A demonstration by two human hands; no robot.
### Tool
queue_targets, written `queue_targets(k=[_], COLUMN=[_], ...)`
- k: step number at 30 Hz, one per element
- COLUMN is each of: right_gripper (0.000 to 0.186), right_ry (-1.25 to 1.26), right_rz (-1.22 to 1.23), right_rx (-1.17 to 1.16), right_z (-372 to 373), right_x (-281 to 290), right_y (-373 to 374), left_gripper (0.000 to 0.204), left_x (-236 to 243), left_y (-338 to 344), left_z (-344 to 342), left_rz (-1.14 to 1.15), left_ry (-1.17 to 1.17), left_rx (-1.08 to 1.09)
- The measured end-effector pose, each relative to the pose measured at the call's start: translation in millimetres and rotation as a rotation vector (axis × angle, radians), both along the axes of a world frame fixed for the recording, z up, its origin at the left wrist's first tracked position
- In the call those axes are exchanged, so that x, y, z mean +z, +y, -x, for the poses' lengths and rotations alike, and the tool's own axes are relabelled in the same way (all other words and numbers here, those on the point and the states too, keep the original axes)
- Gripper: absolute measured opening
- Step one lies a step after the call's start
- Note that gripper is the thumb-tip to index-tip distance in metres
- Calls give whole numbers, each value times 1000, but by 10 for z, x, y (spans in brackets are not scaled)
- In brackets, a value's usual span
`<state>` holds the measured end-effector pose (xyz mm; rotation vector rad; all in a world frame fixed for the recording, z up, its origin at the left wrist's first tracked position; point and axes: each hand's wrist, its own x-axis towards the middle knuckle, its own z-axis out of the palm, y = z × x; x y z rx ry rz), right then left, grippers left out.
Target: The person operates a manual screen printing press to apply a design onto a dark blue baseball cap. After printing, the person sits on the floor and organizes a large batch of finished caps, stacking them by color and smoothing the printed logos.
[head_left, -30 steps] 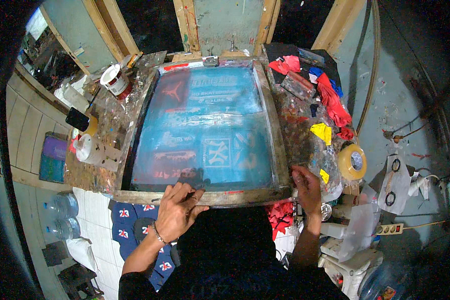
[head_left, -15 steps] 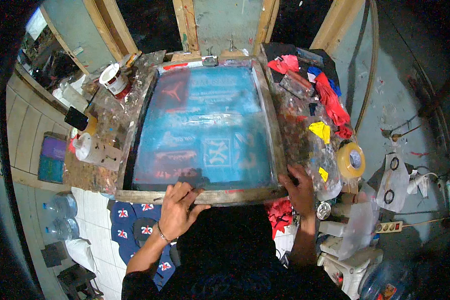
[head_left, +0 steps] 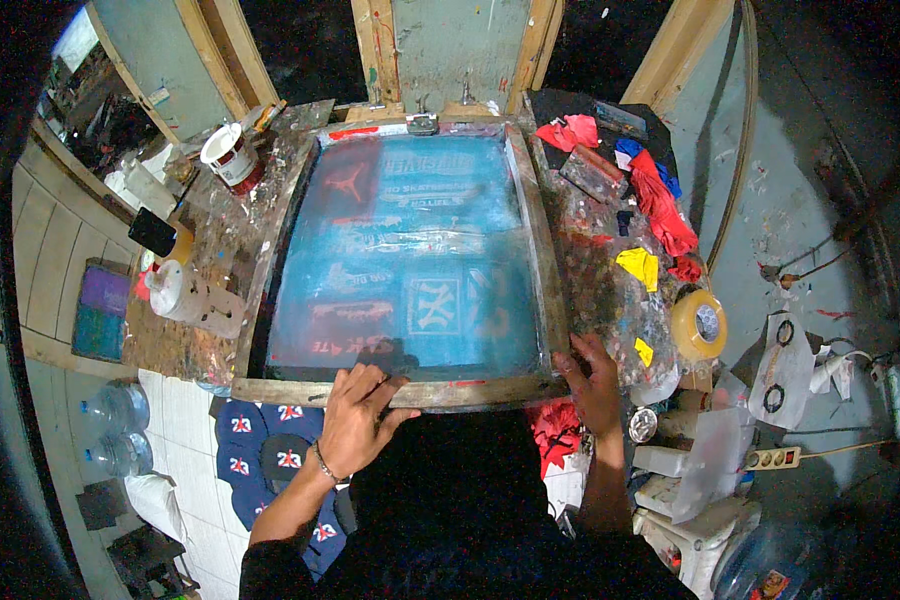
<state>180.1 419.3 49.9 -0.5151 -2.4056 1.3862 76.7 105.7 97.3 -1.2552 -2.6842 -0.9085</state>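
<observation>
A wooden-framed printing screen with blue mesh, reddish patches and pale stencilled shapes lies on a paint-stained workbench, held at the back by a metal clamp. My left hand, wearing a bracelet, is closed over the middle-left of the frame's front bar, fingertips resting on its top. My right hand curls its fingers round the frame's front right corner. Below the front bar, a dark shirt hides whatever lies directly underneath.
Left on the bench stand a white tub, a jug and a phone. At right lie red cloths, yellow scraps and a tape roll. Below are navy printed pieces, water bottles and a power strip.
My right hand has moved inward to the left, from beside the frame onto its front right corner. My left hand stays on the front bar, shifted only slightly.
</observation>
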Motion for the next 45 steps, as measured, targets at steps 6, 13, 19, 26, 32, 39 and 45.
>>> queue_targets(k=[6, 13, 19, 26, 32, 39, 45], right_gripper=[37, 44, 41, 40, 40, 40, 40], right_ry=[67, -31, 0, 68, 43, 11, -182], right_rz=[-41, -15, -36, -114, -154, -264, -261], right_rx=[2, 9, -19, -27, -16, -23, -4], right_z=[32, 18, 12, -6, 10, -65, 194], right_x=[46, 30, -14, -88, -39, -446, -312], right_y=[2, 32, 34, 6, -20, 7, 96], left_gripper=[39, 39, 39, 40, 41, 40, 39], left_x=[-18, 9, -23, -18, -97, -377, -797], left_y=[7, -2, -3, -8, -19, -36, -69], left_z=[-1, 1, -7, 2, -20, -26, 33], left_rz=[-45, -26, -63, -43, -65, -34, 25], left_ry=[7, -19, -2, -24, -24, -47, -70], left_rx=[11, 9, 16, 22, 37, 10, -22])
